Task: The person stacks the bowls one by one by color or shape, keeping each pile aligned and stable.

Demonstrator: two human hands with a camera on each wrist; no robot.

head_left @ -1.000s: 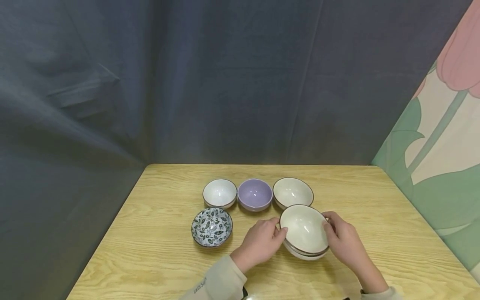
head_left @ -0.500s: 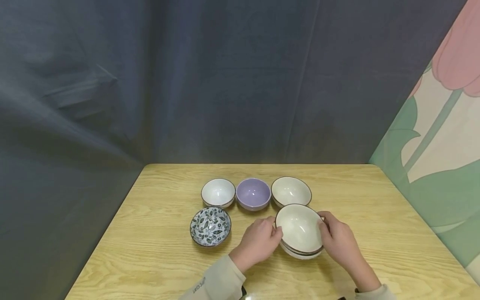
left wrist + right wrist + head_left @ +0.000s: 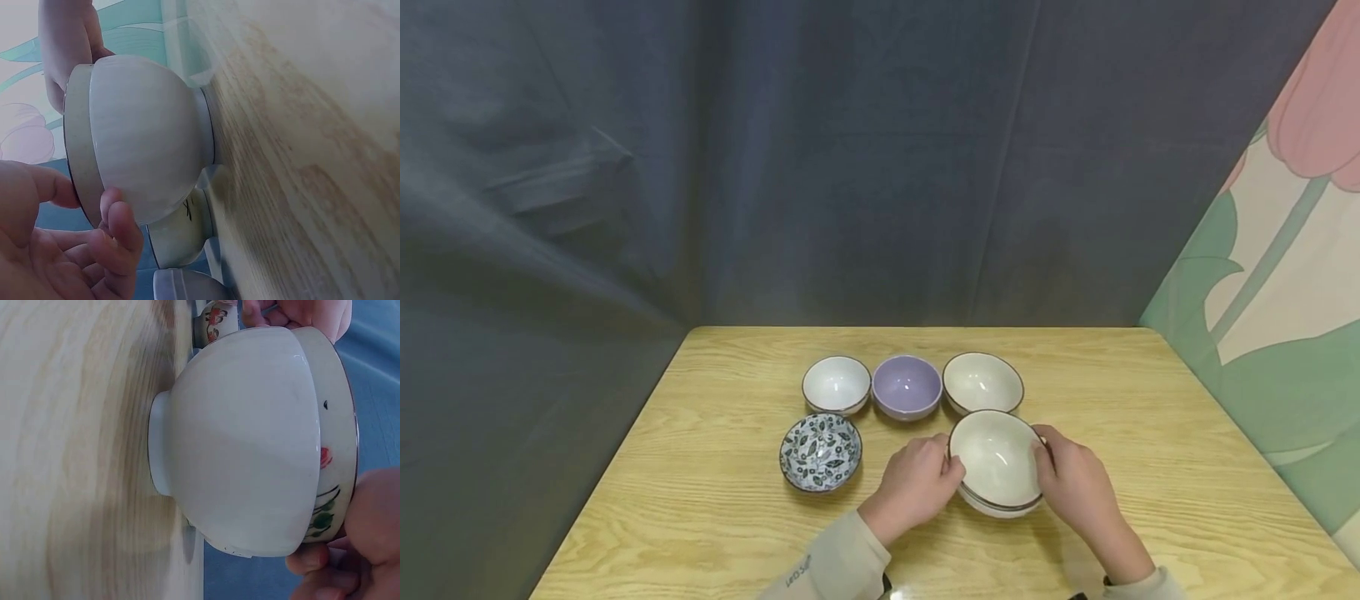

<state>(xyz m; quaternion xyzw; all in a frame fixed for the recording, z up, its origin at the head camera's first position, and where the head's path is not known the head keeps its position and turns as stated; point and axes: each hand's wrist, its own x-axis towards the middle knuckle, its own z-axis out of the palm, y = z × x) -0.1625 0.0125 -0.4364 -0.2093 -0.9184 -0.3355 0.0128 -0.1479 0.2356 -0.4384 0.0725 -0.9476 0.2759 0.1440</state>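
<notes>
Lower right of the head view, left hand [image 3: 917,482] and right hand [image 3: 1081,487] pinch a cream bowl [image 3: 996,460], nested in a white bowl [image 3: 144,137]; how snugly, hard to say!

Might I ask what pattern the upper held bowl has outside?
The upper bowl has a red and green floral pattern on cream, clearest in the right wrist view.

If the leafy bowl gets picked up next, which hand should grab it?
Probably the left hand: it's nearer the leafy bowl. The right hand is beyond the cream bowl they both hold. The left would need to let go first.
</notes>
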